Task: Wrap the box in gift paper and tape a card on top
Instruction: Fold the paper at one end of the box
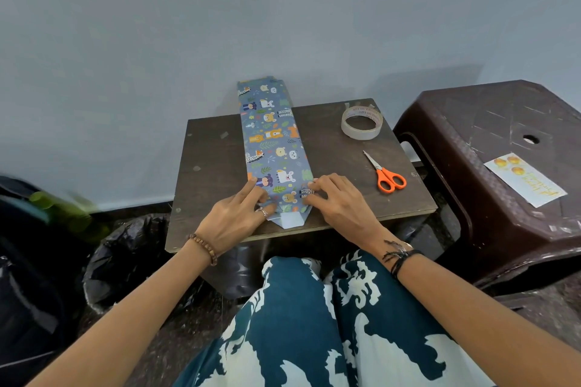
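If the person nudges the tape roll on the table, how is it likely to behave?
The tape roll lies flat on its side on the table, so a nudge would probably slide it, not roll it. It is a thin hollow ring, so likely light. Stood on edge, it could roll toward the scissors.

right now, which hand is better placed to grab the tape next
Right. The tape roll and scissors lie on the table's right side, nearer the right hand. The left hand already presses the near-end fold of the wrapped box and could hold it.
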`<state>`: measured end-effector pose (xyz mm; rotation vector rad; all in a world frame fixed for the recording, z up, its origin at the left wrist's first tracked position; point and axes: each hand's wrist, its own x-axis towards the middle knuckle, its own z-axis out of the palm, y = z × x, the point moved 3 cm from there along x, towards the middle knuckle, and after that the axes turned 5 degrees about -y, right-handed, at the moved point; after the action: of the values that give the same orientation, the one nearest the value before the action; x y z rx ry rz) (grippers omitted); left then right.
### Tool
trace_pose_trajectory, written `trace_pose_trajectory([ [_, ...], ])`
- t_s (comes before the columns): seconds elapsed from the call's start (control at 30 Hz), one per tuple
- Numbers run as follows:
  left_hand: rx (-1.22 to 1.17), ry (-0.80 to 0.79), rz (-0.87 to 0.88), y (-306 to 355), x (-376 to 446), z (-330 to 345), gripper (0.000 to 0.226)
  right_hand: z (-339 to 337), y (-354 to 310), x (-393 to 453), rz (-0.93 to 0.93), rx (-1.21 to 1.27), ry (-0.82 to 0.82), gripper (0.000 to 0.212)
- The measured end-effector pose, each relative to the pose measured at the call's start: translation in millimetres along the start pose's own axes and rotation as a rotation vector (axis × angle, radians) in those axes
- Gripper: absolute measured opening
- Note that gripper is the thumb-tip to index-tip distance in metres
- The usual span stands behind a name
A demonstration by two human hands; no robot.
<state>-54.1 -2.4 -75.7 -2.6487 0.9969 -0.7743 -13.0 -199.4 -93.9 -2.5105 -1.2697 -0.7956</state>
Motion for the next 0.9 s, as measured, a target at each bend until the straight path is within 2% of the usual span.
trace_pose_trajectory([
  [0.23,0.073,-0.113,0.047,3,-10,11,0.027,2,1,-1,0.010,-0.057,-0.009,0.018],
  [0.43,0.080,-0.171,0.087,7,-6,9,0.056,1,2,-1,-0.005,-0.051,-0.059,0.014],
  [0.47,0.089,-0.175,0.088,8,-5,8,0.057,1,2,-1,-0.006,-0.048,-0.069,0.018],
  [0.57,0.131,-0.171,0.101,14,-2,10,0.053,-1,1,0,-0.015,-0.066,-0.084,0.023],
  [0.73,0.213,-0.186,0.128,20,4,17,0.027,-1,0,0,-0.066,-0.133,-0.137,0.036],
  [0.9,0.291,-0.151,0.094,22,7,11,0.037,-1,-1,-1,-0.096,-0.181,-0.135,0.032],
])
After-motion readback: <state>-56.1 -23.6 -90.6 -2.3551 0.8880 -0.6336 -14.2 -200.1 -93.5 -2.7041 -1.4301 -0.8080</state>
